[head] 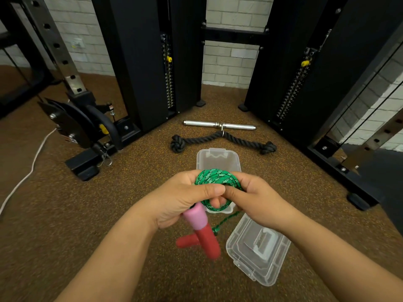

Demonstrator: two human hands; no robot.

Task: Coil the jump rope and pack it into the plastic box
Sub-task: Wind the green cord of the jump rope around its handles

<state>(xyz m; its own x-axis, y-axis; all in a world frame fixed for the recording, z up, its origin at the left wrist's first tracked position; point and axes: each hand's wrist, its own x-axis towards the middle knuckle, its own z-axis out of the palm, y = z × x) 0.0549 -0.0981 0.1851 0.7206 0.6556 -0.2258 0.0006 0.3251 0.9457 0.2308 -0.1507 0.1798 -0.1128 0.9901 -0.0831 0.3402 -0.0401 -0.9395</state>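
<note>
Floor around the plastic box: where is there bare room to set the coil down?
Bare floor lies left of the plastic box, toward the machine base, and right of the lid. It is crowded beyond the box, by the black rope attachment and metal bar.

Green coiled jump rope (pixel 214 182) above open clear plastic box (pixel 218 159); red-pink handles (pixel 204 229) dangling

Left hand (pixel 183 197): bare, no glove, ring or watch showing.
Right hand (pixel 250 199): bare, short trimmed nails.
Forearms: both uncovered from wrist to frame edge, no sleeve visible.
</note>
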